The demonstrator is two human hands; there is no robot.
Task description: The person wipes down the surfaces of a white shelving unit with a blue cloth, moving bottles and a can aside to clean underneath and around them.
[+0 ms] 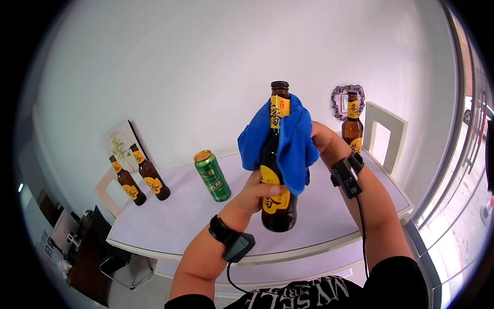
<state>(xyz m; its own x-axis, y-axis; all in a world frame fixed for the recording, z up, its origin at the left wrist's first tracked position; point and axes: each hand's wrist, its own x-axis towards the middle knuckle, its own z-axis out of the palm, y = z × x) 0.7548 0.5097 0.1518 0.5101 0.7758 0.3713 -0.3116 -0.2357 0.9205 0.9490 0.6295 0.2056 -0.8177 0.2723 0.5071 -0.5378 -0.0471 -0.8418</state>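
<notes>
A brown bottle with yellow labels (278, 210) is held upright in front of me over the table. My left hand (257, 191) wraps round its lower middle, thumb across the label. A blue cloth (296, 144) drapes around the bottle's neck and upper body, its ends hanging on both sides. My right hand (321, 138) grips the cloth at the right, fingers mostly hidden behind it. A green can (212, 176) stands on the table left of the held bottle. Black devices with cables are strapped on both my wrists.
White-edged table (164, 229); two similar bottles (127, 183) (154, 179) stand at left, another (352, 123) at back right behind my arm. Behind are chairs (393, 134), a leaning picture (118, 139) and a purple-framed mirror (340, 95). A desk (87, 262) is at far left, glass doors (463, 195) right.
</notes>
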